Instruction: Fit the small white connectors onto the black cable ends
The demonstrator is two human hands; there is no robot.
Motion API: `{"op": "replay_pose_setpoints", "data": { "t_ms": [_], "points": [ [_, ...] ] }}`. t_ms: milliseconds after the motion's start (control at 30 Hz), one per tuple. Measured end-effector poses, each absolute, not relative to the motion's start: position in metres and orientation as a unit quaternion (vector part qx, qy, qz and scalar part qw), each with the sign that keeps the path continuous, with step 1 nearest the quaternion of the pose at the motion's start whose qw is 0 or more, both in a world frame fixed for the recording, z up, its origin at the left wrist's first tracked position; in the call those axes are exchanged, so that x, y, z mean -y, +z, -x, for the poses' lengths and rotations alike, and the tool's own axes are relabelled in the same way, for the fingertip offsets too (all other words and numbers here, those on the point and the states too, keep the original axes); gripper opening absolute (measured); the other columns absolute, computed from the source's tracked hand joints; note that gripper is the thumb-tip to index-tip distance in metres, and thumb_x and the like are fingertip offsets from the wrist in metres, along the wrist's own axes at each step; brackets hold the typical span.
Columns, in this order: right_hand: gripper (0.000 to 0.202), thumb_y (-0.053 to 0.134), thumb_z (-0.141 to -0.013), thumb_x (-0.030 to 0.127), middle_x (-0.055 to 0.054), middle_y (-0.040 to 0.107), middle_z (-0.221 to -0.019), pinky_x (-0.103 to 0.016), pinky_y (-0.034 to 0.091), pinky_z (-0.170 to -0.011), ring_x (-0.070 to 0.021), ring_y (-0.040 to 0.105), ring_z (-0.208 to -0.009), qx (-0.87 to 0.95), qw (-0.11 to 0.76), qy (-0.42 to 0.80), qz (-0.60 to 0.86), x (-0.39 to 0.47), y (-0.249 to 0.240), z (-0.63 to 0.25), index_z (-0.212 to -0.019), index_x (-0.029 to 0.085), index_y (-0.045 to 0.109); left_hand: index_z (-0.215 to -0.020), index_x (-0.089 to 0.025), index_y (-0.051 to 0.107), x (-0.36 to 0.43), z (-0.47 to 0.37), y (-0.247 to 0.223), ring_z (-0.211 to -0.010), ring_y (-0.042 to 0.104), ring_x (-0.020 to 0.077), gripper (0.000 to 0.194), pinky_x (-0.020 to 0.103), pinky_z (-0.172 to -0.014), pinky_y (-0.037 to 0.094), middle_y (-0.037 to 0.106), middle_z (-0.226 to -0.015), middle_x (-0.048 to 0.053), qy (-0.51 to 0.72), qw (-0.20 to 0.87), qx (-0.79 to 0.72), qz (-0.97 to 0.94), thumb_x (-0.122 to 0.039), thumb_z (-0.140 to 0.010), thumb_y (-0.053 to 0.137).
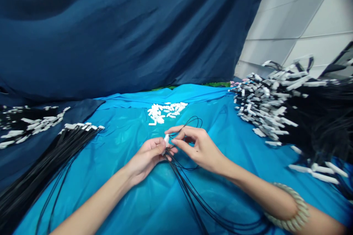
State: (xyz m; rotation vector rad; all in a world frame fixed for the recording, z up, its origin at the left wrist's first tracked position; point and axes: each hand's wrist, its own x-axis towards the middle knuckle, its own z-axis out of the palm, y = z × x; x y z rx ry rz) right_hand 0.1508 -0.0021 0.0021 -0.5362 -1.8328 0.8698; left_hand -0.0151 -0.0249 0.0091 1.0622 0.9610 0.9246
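Note:
In the middle of the view, a small white connector [166,140] is pinched in my left hand [151,154]. My right hand [200,147] is just to its right, thumb and index finger bent close to the connector; a thin black wire passes at its fingers. Several black wires [190,194] run from beneath the hands down toward the lower right, and a loop of wire stands up behind my right hand. The exact grip of the right fingertips is too small to make out.
White connectors [157,112] lie loose on the blue cloth [124,125] beyond my hands. Black wires with white ends [68,143] lie at left, beside another bundle [35,125]. A large heap of similar wires [264,102] is at right. A dark blue curtain [124,29] hangs behind.

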Motion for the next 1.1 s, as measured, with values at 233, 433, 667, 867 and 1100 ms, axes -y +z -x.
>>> {"op": "replay_pose_setpoints", "data": {
  "t_ms": [233, 433, 667, 867, 1100],
  "points": [
    [0.010, 0.056, -0.076, 0.017, -0.007, 0.061, -0.092, -0.029, 0.046, -0.075, -0.0165, 0.054, -0.087, 0.763, 0.577, 0.070, 0.285, -0.003, -0.005, -0.158, -0.083, 0.013, 0.060, -0.074, -0.010, 0.062, 0.019, 0.021, 0.008, -0.069, 0.055, 0.0123, 0.021, 0.024, -0.066, 0.042, 0.062, -0.078, 0.008, 0.455, 0.638, -0.462, -0.415, -0.031, -0.069, 0.061],
    [0.006, 0.057, -0.074, 0.020, -0.004, 0.056, -0.090, -0.033, 0.040, -0.077, -0.0176, 0.043, -0.088, 0.834, 0.503, 0.017, 0.226, 0.008, -0.002, -0.159, -0.076, 0.017, 0.061, -0.075, -0.010, 0.062, 0.018, 0.023, 0.009, -0.066, 0.054, 0.0113, 0.020, 0.024, -0.067, 0.043, 0.062, -0.080, 0.007, 0.468, 0.629, -0.460, -0.416, -0.030, -0.070, 0.060],
    [0.006, 0.060, -0.071, 0.023, -0.006, 0.049, -0.097, -0.035, 0.037, -0.079, -0.0195, 0.039, -0.095, 0.853, 0.446, 0.096, 0.253, 0.010, -0.007, -0.151, -0.070, 0.017, 0.062, -0.078, -0.009, 0.061, 0.019, 0.020, 0.011, -0.065, 0.054, 0.0115, 0.023, 0.025, -0.065, 0.043, 0.061, -0.080, 0.008, 0.466, 0.622, -0.475, -0.413, -0.030, -0.070, 0.059],
    [0.006, 0.055, -0.073, 0.019, -0.006, 0.047, -0.096, -0.034, 0.036, -0.081, -0.0188, 0.037, -0.095, 0.843, 0.436, 0.138, 0.284, 0.013, -0.006, -0.149, -0.069, 0.016, 0.059, -0.075, -0.010, 0.061, 0.020, 0.020, 0.012, -0.064, 0.054, 0.0113, 0.020, 0.025, -0.066, 0.043, 0.061, -0.079, 0.008, 0.471, 0.615, -0.480, -0.412, -0.029, -0.070, 0.060],
    [0.005, 0.052, -0.075, 0.012, -0.003, 0.047, -0.091, -0.032, 0.034, -0.082, -0.0162, 0.036, -0.091, 0.837, 0.406, 0.192, 0.312, 0.013, -0.003, -0.149, -0.073, 0.015, 0.055, -0.076, -0.010, 0.061, 0.019, 0.021, 0.010, -0.070, 0.056, 0.0122, 0.021, 0.025, -0.068, 0.043, 0.063, -0.084, 0.009, 0.462, 0.619, -0.473, -0.423, -0.031, -0.070, 0.060]
  ]
}}
